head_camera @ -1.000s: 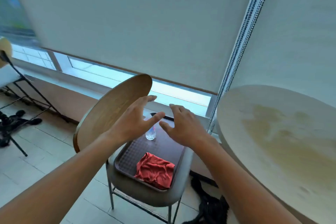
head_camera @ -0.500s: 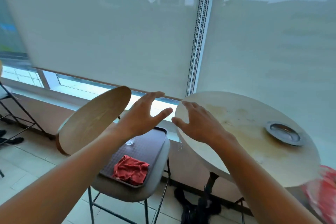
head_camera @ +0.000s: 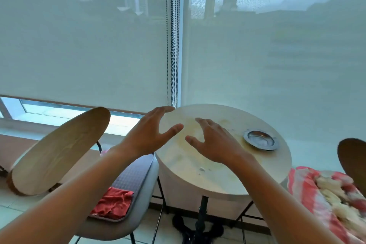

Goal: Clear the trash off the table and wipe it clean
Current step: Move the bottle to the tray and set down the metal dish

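Both arms reach forward over a round pale bench (head_camera: 217, 180) set against a window with lowered roller blinds (head_camera: 79, 45). The left hand (head_camera: 150, 134) hangs in the air above the bench's left edge, fingers straight and spread, grasping nothing. The right hand (head_camera: 213, 142) is held above the middle of the bench top, palm down, fingers loosely spread, likewise grasping nothing. The bench top carries yellowish stains (head_camera: 190, 136) under and between the hands, and a few small white crumbs (head_camera: 202, 169) lie just nearer than the right hand. A metal ashtray (head_camera: 261, 139) sits on the bench, right of the right hand and apart from it. On the chair (head_camera: 59, 150) to the left, a brown tray (head_camera: 134, 172) lies on the seat with a red cloth (head_camera: 112, 202) on its near end, below the left forearm. A pink striped bag (head_camera: 316, 200) shows at the lower right.
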Tool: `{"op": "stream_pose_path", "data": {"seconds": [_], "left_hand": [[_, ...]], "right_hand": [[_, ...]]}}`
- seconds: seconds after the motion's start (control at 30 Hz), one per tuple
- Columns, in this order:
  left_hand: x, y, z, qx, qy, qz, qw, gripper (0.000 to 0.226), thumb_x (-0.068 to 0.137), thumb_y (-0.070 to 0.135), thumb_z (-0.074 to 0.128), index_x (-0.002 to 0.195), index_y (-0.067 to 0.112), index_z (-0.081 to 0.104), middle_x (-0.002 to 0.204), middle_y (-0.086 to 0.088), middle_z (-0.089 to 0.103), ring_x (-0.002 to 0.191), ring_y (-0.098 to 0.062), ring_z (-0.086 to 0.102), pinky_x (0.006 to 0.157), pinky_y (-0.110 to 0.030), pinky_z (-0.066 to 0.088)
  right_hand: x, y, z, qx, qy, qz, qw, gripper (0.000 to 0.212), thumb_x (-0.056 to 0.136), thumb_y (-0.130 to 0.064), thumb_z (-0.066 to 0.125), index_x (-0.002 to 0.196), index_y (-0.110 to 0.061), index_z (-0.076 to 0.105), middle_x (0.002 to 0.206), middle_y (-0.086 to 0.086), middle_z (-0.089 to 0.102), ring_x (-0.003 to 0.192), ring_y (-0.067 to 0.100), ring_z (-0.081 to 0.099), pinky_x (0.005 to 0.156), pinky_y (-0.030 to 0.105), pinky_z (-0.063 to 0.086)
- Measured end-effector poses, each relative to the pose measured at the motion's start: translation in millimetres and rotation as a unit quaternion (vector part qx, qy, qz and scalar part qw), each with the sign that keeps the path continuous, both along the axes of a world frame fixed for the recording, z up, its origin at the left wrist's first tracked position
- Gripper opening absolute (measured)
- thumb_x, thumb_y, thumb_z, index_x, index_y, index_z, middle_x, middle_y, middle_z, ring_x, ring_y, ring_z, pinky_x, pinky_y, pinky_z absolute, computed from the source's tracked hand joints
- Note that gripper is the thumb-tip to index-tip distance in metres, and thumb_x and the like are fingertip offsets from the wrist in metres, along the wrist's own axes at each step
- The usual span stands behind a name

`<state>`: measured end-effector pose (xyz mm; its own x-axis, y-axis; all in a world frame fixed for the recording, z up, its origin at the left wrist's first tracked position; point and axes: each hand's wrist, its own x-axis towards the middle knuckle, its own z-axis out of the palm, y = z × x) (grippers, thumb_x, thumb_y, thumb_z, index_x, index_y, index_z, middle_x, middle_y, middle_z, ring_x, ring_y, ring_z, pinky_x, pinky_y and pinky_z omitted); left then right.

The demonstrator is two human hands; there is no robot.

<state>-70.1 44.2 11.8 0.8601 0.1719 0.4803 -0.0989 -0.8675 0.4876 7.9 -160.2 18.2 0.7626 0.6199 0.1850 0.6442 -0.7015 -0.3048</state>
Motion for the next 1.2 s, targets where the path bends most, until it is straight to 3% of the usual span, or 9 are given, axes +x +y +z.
{"op": "stream_pose_path", "data": {"seconds": [0.43, 0.73, 0.83, 1.2], "left_hand": [[101.5, -21.2, 7.9, 0.039, 0.001, -0.122, 0.992, 0.069, 0.085, 0.076, 0.05, 0.14, 0.034, 0.044, 0.143, 0.013, 0.051, 0.13, -0.006, 0.047, 0.109, -0.033, 0.04], [161.2, -43.5, 9.3, 0.06, -0.003, -0.224, 0.973, 0.071, 0.087, 0.076, 0.048, 0.141, 0.03, 0.046, 0.14, 0.011, 0.053, 0.128, -0.005, 0.049, 0.109, -0.033, 0.041], [175.9, -52.9, 4.0, 0.065, -0.001, -0.248, 0.966, 0.072, 0.086, 0.078, 0.046, 0.139, 0.03, 0.047, 0.139, 0.012, 0.055, 0.127, -0.006, 0.051, 0.108, -0.035, 0.043], [214.5, -99.7, -19.8, 0.117, 0.075, -0.312, 0.94, 0.059, 0.087, 0.069, 0.049, 0.134, 0.034, 0.055, 0.134, 0.011, 0.06, 0.125, -0.01, 0.054, 0.109, -0.04, 0.042]], "right_hand": [[49.7, -42.0, 10.5, 0.048, 0.014, -0.103, 0.993, 0.075, 0.095, -0.065, 0.049, 0.156, -0.027, 0.028, 0.162, -0.003, 0.032, 0.147, 0.018, 0.031, 0.116, 0.039, 0.03], [68.5, -63.7, 10.9, 0.069, 0.008, -0.204, 0.976, 0.077, 0.089, -0.07, 0.052, 0.153, -0.03, 0.033, 0.157, -0.008, 0.039, 0.138, 0.016, 0.046, 0.112, 0.046, 0.04], [69.2, -71.0, 7.8, 0.081, 0.016, -0.232, 0.969, 0.079, 0.087, -0.07, 0.055, 0.152, -0.029, 0.035, 0.156, -0.006, 0.041, 0.128, 0.014, 0.055, 0.11, 0.042, 0.043], [73.8, -119.6, -12.1, 0.123, 0.052, -0.309, 0.942, 0.068, 0.091, -0.052, 0.065, 0.148, -0.021, 0.044, 0.149, -0.001, 0.049, 0.134, 0.016, 0.047, 0.108, 0.03, 0.036]]}}
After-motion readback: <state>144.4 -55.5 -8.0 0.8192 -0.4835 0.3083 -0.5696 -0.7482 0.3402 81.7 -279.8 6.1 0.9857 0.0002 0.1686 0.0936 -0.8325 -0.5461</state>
